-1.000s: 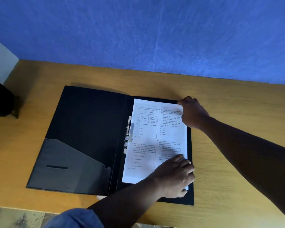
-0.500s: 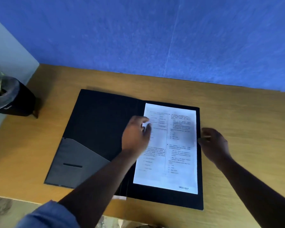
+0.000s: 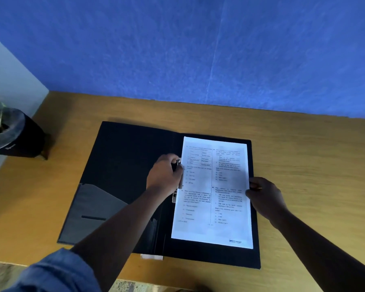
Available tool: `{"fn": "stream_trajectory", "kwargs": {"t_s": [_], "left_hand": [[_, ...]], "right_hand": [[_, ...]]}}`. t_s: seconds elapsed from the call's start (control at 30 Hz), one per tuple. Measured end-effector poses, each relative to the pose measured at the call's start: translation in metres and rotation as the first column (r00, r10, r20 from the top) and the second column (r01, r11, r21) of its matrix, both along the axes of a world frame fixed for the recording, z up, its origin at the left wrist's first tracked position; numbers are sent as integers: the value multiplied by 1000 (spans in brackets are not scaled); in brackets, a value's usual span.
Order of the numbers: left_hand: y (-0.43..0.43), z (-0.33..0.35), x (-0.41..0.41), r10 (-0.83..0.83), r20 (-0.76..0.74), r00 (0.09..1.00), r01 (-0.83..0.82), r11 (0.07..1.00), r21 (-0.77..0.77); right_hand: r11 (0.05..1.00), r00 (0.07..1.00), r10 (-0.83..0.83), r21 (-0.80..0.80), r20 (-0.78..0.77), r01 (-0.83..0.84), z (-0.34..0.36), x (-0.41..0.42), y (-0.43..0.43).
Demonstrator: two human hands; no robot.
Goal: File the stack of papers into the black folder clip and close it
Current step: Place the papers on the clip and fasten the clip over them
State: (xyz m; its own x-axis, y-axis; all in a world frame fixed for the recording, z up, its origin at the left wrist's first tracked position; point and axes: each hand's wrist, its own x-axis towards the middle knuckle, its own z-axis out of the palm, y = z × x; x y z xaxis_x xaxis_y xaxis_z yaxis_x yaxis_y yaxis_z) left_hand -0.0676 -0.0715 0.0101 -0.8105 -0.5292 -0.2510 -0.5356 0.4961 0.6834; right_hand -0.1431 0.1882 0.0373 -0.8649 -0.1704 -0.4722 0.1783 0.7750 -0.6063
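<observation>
**Open black folder on a wooden desk, two hands at the papers**

A light wooden desk point(image 3: 303, 144) stands against a blue wall point(image 3: 198, 49), with a paler wall point(image 3: 9, 76) meeting it at the left corner. The wood grain runs across the surface.

One black folder point(image 3: 131, 165) lies open flat in the middle of the desk, with a single grey pocket point(image 3: 97, 211) on its left inner cover. One stack of papers point(image 3: 215, 192), printed in two columns, lies on the right half of the folder, its left edge along the spine. One metal clip point(image 3: 175, 197) sits just beside that left edge; only a short piece of it shows below the left hand. One dark pot with a small plant point(image 3: 6, 133) stands at the desk's far left, well apart from the folder.

Two bare hands are in view. The left hand point(image 3: 164, 175) is at the clip, its grip closed around the clip's lever near the upper left edge of the papers. The right hand point(image 3: 263, 197) rests at the right edge of the stack, fingers laid loosely on the paper; whether it pinches the sheets, I cannot tell. A blue sleeve point(image 3: 57, 272) covers the left upper arm.
</observation>
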Motion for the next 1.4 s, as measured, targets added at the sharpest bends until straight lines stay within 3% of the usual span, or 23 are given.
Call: {"fn": "stream_trajectory", "kwargs": {"t_s": [0.33,0.77,1.0,1.17,1.27,1.33,1.4], "left_hand": [[-8,5,7,206,-90,974,-150,893,424],[-6,17,7,271,-15,962,-216,799,561],[-3,18,34,236,-42,971,-171,804,569],[1,22,44,292,10,956,-244,779,578],[6,27,45,305,-26,952,-263,859,438],[16,28,51,209,-142,968,-184,968,171],[32,27,62,14,-249,968,-38,995,-94]], "right_hand": [[1000,1000,7,-4,1,-7,5,3,-1],[1000,1000,8,-6,9,-8,4,3,1],[1000,1000,12,-5,1,-12,2,3,3],[1000,1000,6,0,-15,-6,-6,0,6],[1000,1000,-2,-5,-25,2,-9,-4,8],[1000,996,-4,16,-92,5,-11,-10,9],[998,977,38,59,-209,-26,-13,-24,7]]}}
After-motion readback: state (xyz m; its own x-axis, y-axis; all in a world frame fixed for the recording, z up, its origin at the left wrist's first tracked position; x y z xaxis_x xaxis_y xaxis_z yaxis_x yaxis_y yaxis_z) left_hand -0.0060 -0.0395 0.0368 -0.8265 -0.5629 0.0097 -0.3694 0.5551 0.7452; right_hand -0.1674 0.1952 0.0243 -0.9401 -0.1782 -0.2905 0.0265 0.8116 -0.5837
